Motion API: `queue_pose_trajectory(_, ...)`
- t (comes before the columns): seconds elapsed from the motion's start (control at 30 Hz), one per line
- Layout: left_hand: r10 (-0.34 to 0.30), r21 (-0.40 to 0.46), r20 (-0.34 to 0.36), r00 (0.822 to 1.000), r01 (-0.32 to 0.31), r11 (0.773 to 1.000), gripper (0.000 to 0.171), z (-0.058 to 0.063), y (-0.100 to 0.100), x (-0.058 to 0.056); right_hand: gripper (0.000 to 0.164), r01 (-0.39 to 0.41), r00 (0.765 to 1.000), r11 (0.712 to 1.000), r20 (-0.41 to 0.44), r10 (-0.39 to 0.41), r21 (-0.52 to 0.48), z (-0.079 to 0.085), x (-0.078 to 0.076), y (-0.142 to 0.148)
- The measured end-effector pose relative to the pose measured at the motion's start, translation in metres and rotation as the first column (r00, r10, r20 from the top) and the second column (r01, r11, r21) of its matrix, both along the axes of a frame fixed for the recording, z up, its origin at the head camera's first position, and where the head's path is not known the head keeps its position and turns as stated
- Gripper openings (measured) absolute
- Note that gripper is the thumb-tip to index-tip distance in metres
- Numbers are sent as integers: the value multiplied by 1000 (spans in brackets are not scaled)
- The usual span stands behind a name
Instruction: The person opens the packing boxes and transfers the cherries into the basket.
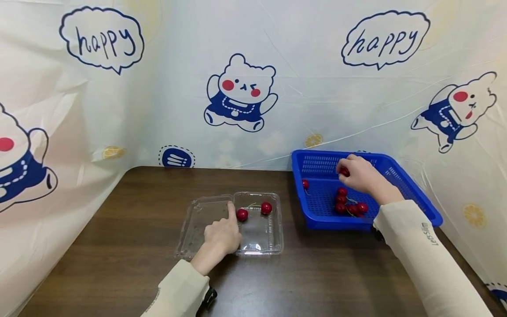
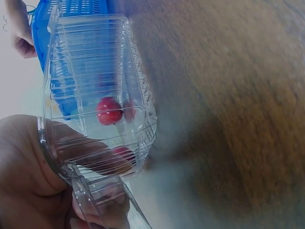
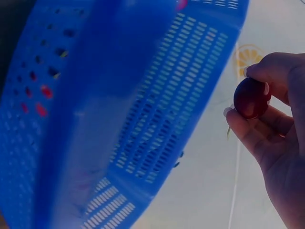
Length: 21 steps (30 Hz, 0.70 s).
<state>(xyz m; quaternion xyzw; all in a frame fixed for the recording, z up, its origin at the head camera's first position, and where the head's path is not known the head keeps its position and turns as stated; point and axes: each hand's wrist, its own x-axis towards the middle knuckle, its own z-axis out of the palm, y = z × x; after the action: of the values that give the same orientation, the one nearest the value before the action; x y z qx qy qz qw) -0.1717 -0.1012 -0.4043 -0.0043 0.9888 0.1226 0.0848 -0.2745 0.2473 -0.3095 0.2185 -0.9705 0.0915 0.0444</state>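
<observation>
A clear plastic clamshell box (image 1: 282, 226) lies opened flat on the table, its lid (image 1: 194, 224) to the left. Two cherries sit in its right half, a nearer cherry (image 1: 242, 215) and a farther cherry (image 1: 266, 208) with a green stem. My left hand (image 1: 222, 235) grips the box at the fold between lid and base, index finger stretched along it; the left wrist view shows fingers on both sides of that edge. Over the blue plastic basket (image 1: 325, 223), my right hand (image 1: 362, 176) pinches a dark red cherry (image 3: 252, 98) between thumb and fingertips, above the rim in the right wrist view.
Several cherries (image 1: 341, 199) lie clustered on the basket floor, and a lone cherry (image 1: 305, 184) is by its left wall. The brown table (image 1: 119, 246) meets a printed cloth backdrop (image 1: 245, 149) behind and at both sides.
</observation>
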Motion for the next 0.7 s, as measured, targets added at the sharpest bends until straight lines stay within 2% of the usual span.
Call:
queue_pose_trajectory(0.2,7,1,2,1000,-7,1000,83,-1,1,-1,18,25,999,999,27,-26,34,-10,-1,9)
queue_pose_trajectory(0.7,4,3,-6,1000,-4,1000,83,-1,2,0,15,12,997,989,70,-23,149,-39,-1,24)
